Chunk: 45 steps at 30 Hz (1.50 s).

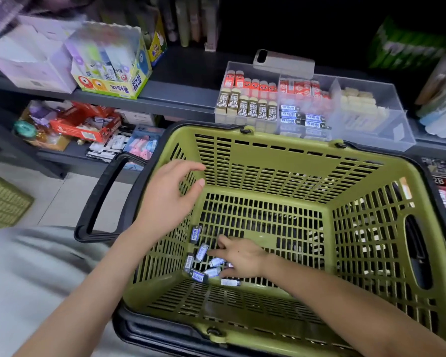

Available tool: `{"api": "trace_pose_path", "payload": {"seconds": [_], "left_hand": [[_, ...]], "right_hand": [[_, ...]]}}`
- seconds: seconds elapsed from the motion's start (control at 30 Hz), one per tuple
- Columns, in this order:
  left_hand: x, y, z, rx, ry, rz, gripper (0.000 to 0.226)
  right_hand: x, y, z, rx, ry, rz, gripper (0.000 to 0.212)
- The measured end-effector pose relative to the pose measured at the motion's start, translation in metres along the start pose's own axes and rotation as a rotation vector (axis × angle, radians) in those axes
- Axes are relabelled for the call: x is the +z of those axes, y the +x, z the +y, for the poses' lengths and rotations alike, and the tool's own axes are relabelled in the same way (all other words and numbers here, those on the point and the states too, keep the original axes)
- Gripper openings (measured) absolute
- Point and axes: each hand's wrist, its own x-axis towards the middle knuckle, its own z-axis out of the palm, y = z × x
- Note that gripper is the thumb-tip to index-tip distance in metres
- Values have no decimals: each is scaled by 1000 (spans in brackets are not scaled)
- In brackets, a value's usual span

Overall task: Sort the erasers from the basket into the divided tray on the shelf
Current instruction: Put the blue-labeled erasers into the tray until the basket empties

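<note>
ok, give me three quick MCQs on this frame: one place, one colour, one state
1. The small blue-and-white sleeved erasers in the olive-green slotted plastic basket lie:
A. on its floor, near the left wall
B. along the right wall
C. on the rim

2. The basket's swing handle is:
A. white
B. black
C. red

3. The left hand is:
A. gripping an eraser
B. open, holding nothing
C. gripping the handle

Key: 1A, they cluster in the floor's left corner; 2B, the loop beside the left wall is black; 3B, its fingers are relaxed above the wall, empty.
</note>
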Motion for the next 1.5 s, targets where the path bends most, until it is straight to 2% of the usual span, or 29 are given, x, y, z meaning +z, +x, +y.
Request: {"api": "trace_pose_path", "payload": {"seconds": [0.13, 0.27, 0.37, 0.47, 0.53, 0.6, 0.67, 0.73, 0.8, 0.83, 0.9, 0.97, 1.0, 1.13, 1.3, 1.37, 1.5], "left_hand": [[2, 2, -2, -9, -22, 4, 26], [3, 3, -1, -75, -171, 2, 21], [6, 5, 1, -170, -235, -100, 18], [16, 7, 4, -443, -314, -267, 13], [25, 6, 10, -724, -482, -405, 28], [31, 4, 14, -993, -723, -558, 39], [33, 1, 16, -1206, -969, -595, 36], [33, -2, 14, -1285, -1071, -546, 26], [31, -2, 8, -1267, -1090, -502, 20], [30, -1, 6, -1252, -1076, -476, 21], [26, 3, 1, -1243, -1048, -399, 19], [23, 6, 0, -1252, -1075, -329, 16], [21, 7, 0, -1255, -1104, -306, 16], [18, 10, 0, -1235, -1214, -255, 18], [17, 12, -1, -1199, -1266, -220, 18], [17, 12, -1, -1196, -1268, -224, 17], [17, 13, -1, -1199, -1271, -209, 17]], "right_hand": [[9, -1, 3, -52, -58, 28, 44], [18, -2, 9, 0, 108, 97, 31], [11, -7, 7, 101, 300, 165, 30], [-17, -21, -2, 240, 632, 453, 28], [-46, -31, -12, 235, 863, 648, 28], [-75, -40, -22, 164, 966, 705, 32], [-91, -47, -30, 88, 977, 677, 37], [-91, -52, -31, 56, 993, 752, 34], [-76, -53, -25, 130, 931, 868, 27], [-65, -52, -22, 209, 876, 831, 28], [-35, -47, -19, 358, 728, 514, 44], [-3, -42, -19, 388, 557, 178, 64], [8, -39, -20, 353, 481, 103, 68], [21, -27, -17, 53, 142, 146, 52], [20, -27, -2, -151, 35, 119, 39], [22, -32, 8, -129, 22, 132, 34], [17, -44, 36, 75, 69, 186, 33]]}}
